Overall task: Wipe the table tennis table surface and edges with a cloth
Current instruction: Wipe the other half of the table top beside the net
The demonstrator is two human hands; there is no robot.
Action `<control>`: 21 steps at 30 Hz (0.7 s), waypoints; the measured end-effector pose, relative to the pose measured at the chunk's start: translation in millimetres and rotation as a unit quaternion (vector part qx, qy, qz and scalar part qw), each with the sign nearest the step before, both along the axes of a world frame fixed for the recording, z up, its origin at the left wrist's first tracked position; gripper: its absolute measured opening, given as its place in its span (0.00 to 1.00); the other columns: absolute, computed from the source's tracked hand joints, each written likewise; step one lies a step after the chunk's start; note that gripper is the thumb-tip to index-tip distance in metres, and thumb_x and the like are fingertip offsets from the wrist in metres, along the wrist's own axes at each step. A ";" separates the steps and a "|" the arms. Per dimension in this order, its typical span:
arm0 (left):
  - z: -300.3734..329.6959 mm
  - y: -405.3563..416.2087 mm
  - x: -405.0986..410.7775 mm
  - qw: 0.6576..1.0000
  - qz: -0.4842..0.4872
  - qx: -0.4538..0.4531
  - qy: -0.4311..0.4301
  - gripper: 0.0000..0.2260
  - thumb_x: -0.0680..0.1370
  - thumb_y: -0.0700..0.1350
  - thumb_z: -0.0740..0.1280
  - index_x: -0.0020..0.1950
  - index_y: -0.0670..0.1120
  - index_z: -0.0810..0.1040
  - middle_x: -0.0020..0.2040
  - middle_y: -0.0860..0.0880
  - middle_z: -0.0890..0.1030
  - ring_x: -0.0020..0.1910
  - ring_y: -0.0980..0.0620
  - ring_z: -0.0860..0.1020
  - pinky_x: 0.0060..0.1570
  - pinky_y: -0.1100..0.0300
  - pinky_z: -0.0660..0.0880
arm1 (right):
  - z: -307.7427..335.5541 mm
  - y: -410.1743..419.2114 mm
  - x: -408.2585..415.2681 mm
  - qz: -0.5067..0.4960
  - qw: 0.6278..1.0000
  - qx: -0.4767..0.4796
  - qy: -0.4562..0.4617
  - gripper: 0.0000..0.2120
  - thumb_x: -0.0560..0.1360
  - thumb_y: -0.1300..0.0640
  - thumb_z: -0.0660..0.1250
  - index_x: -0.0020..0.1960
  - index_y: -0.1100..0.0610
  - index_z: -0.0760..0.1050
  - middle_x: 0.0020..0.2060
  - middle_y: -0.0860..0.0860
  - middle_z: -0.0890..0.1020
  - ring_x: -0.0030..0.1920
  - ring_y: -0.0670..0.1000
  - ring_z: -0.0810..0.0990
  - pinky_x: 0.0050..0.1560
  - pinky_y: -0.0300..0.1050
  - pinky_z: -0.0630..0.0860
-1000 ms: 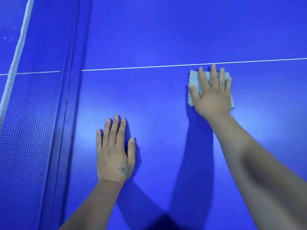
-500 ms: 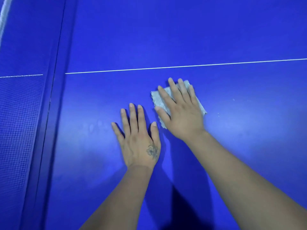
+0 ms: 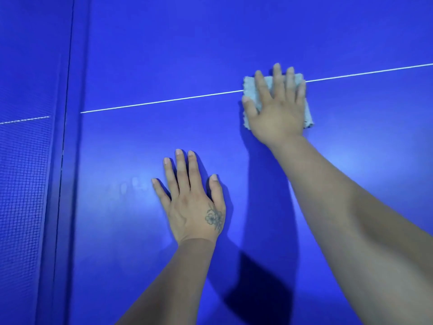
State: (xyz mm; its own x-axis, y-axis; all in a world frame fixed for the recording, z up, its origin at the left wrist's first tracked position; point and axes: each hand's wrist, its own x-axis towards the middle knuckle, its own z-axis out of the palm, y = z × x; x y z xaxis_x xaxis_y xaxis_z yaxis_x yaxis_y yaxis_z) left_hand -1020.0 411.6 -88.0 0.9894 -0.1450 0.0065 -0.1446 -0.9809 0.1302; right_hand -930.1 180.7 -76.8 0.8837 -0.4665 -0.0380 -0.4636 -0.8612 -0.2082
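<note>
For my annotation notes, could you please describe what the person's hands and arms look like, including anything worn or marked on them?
Both forearms are bare, with no sleeves, gloves, watch or rings showing. The left hand carries a small dark flower tattoo on its back near the thumb side. The right hand shows no markings. Fingernails look short and unpainted.

No readable text, labels, brands or numbers are showing anywhere on the blue surface or elsewhere.

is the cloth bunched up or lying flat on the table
Flat. The cloth lies spread under the right hand's straight fingers, across the white line.
</note>
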 end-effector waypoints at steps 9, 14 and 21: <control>-1.7 0.1 0.6 1.000 -0.001 0.001 0.002 0.31 0.87 0.60 0.50 0.88 0.48 0.56 0.89 0.50 0.52 0.88 0.45 0.47 0.83 0.33 0.47 | -0.4 61.7 -103.3 0.085 0.996 -0.013 -0.033 0.31 0.86 0.36 0.50 0.85 0.47 0.59 0.86 0.53 0.56 0.86 0.58 0.50 0.84 0.62 0.48; -2.4 0.0 0.4 1.000 -0.002 0.007 0.003 0.31 0.87 0.60 0.48 0.88 0.48 0.54 0.89 0.50 0.51 0.88 0.44 0.46 0.83 0.32 0.46 | -2.0 19.2 -152.6 0.017 0.999 -0.027 -0.015 0.32 0.85 0.35 0.50 0.85 0.46 0.58 0.86 0.52 0.55 0.86 0.58 0.50 0.84 0.63 0.47; -4.4 -0.2 0.4 1.000 -0.002 0.002 0.002 0.32 0.87 0.61 0.47 0.88 0.49 0.53 0.89 0.50 0.50 0.88 0.44 0.45 0.83 0.33 0.45 | -3.5 -17.4 -96.7 -0.089 0.996 -0.021 -0.004 0.33 0.84 0.35 0.46 0.86 0.46 0.55 0.86 0.55 0.53 0.85 0.62 0.48 0.83 0.66 0.44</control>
